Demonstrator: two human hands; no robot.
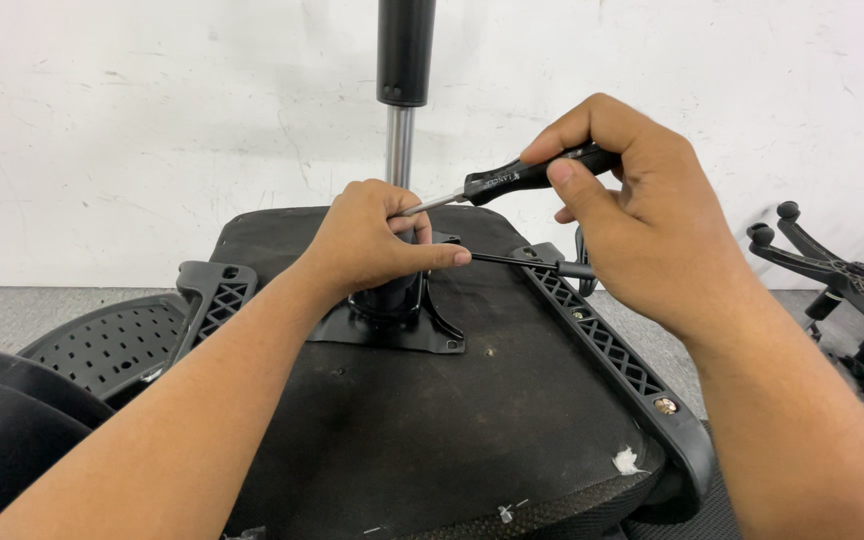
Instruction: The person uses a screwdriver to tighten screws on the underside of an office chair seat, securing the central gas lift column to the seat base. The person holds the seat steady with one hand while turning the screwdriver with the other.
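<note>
Our right hand [617,215] is clamped on a black-handled screwdriver [512,180], its tip at the gas lift cylinder [401,150] where our left hand [372,240] pinches. The mounting plate [392,335] sits on the upturned chair seat [432,420]; armrests [612,350] already fitted, the wheeled base [842,275] still apart.

The gas cylinder [401,130] stands on the seat underside [432,420]; armrests [617,350] flank it left and right; a wheel base [837,270] lies far right.

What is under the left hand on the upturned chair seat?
Under the left hand sits the black metal mounting plate around the gas-lift column. The hand covers where the screwdriver tip touches.
</note>
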